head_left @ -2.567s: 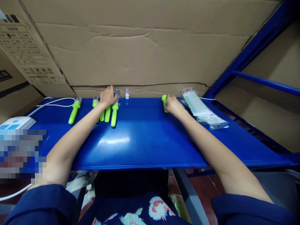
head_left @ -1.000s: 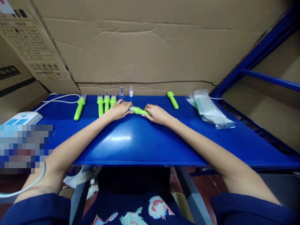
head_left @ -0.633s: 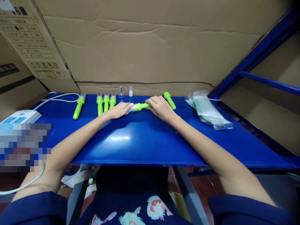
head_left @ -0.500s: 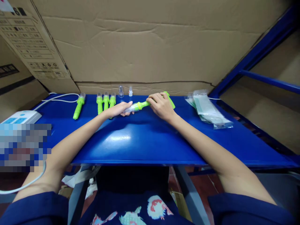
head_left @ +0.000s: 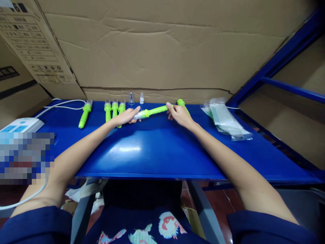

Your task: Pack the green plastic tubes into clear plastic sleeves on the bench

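Note:
A bright green light stick (head_left: 157, 110) with a clear head lies almost level between my hands, just above the blue table. My left hand (head_left: 128, 116) is closed around the clear head on its left end. With thumb and fingers, my right hand (head_left: 179, 114) grips the far end of the green handle. Another green stick-like piece (head_left: 180, 101) lies behind my right hand, which hides part of it. Near my left hand, several light sticks (head_left: 115, 108) with clear heads lie side by side. A clear cap (head_left: 131, 98) and a small white-based clear piece (head_left: 141, 98) stand behind.
One more green light stick (head_left: 85, 114) lies on the left, near a white cable (head_left: 64, 103) and a white power strip (head_left: 25, 126). Clear bags (head_left: 225, 118) lie on the right. Cardboard (head_left: 162, 51) walls the back, and a blue frame (head_left: 274, 54) rises at right.
My right hand has shifted slightly to the right and its grip has moved to the handle's end, leaving more of the handle showing. My left hand has moved slightly left with the light stick.

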`<state>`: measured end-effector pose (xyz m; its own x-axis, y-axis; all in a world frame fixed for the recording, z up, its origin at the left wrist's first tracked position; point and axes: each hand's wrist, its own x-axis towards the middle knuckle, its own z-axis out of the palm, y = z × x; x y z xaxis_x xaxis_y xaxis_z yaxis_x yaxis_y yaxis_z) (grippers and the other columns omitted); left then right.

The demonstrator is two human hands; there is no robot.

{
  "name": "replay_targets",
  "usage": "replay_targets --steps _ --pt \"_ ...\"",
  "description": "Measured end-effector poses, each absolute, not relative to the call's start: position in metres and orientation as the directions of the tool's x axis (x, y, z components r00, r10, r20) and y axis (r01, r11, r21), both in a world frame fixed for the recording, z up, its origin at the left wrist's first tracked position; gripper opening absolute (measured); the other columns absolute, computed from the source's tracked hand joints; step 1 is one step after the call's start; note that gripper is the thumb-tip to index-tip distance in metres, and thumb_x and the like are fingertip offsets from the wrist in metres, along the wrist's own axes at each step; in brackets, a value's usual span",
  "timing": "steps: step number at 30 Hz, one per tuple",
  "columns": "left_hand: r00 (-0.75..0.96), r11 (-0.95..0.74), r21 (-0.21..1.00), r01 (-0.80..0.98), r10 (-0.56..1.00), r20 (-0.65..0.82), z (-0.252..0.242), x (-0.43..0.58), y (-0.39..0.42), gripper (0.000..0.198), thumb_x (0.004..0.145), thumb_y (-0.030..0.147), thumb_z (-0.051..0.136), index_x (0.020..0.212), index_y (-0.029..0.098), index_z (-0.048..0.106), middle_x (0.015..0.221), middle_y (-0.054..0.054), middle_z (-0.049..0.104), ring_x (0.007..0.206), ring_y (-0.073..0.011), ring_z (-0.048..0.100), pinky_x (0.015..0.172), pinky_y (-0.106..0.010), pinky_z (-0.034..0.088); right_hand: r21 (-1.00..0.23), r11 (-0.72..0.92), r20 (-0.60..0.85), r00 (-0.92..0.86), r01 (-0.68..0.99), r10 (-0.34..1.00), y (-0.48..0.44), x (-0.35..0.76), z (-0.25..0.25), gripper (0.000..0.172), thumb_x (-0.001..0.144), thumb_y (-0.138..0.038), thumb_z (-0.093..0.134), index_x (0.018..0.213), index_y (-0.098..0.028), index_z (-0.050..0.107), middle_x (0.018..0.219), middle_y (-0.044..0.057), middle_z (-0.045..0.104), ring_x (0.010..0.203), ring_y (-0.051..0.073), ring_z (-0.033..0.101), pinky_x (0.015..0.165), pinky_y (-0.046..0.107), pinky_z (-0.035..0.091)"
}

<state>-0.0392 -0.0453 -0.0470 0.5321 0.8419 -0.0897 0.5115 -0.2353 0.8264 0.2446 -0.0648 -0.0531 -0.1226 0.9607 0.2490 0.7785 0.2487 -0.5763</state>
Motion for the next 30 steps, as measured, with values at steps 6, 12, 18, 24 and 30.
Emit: replay_targets --steps 6,12,18,24,30 --pt "0.496 -0.283 0.767 0.576 0.867 -0.052 -0.046 -0.037 -0.049 0.067 0.101 0.061 0.023 0.074 0.015 0.064 0.051 0.000 0.044 0.046 -0.0121 0.036 0.051 -0.027 0.031 -0.904 0.281 0.211 -0.234 0.322 0.949 -0.056 0.253 -0.055 0.050 0.085 -0.065 0.068 0.108 -0.021 0.059 0.085 0.005 0.074 0.068 0.017 0.068 0.059 0.028 0.052" --pt "0.512 -0.289 0.765 0.576 0.857 -0.063 -0.047 -0.038 -0.048 0.068 0.099 0.066 0.027 0.075 0.015 0.064 0.051 0.000 0.044 0.047 -0.0122 0.036 0.054 -0.028 0.031 -0.884 0.333 0.282 -0.195 0.329 0.939 -0.055 0.252 -0.057 0.058 0.069 -0.071 0.080 0.096 -0.021 0.064 0.081 0.004 0.072 0.070 0.019 0.068 0.067 0.034 0.059" --pt "0.482 -0.238 0.805 0.544 0.874 -0.067 -0.051 -0.039 -0.041 0.072 0.098 0.071 0.022 0.078 0.016 0.063 0.055 -0.002 0.045 0.049 -0.0119 0.038 0.057 -0.029 0.034 -0.861 0.491 0.489 -0.046 0.137 0.871 -0.042 0.262 -0.059 0.067 0.059 -0.069 0.088 0.103 -0.025 0.063 0.105 0.006 0.074 0.103 0.025 0.071 0.097 0.042 0.058" --pt "0.331 -0.296 0.731 0.615 0.938 0.102 -0.061 -0.040 -0.034 0.034 0.103 0.043 0.033 0.125 0.021 0.046 0.084 -0.005 0.065 0.069 -0.0183 0.061 0.071 -0.033 0.048 -0.831 0.524 0.552 0.152 0.188 0.820 -0.024 0.278 -0.067 0.070 0.062 -0.074 0.083 0.105 -0.025 0.059 0.106 0.009 0.072 0.106 0.028 0.070 0.098 0.048 0.057" --pt "0.319 -0.382 0.509 0.771 0.924 0.210 -0.062 -0.035 -0.019 0.044 0.097 0.033 0.050 0.136 0.016 0.038 0.104 -0.013 0.070 0.092 -0.0245 0.070 0.087 -0.037 0.051 -0.830 0.502 0.547 0.180 0.242 0.818 -0.018 0.281 -0.072 0.075 0.057 -0.080 0.080 0.102 -0.024 0.059 0.098 0.007 0.070 0.095 0.026 0.070 0.092 0.047 0.059"
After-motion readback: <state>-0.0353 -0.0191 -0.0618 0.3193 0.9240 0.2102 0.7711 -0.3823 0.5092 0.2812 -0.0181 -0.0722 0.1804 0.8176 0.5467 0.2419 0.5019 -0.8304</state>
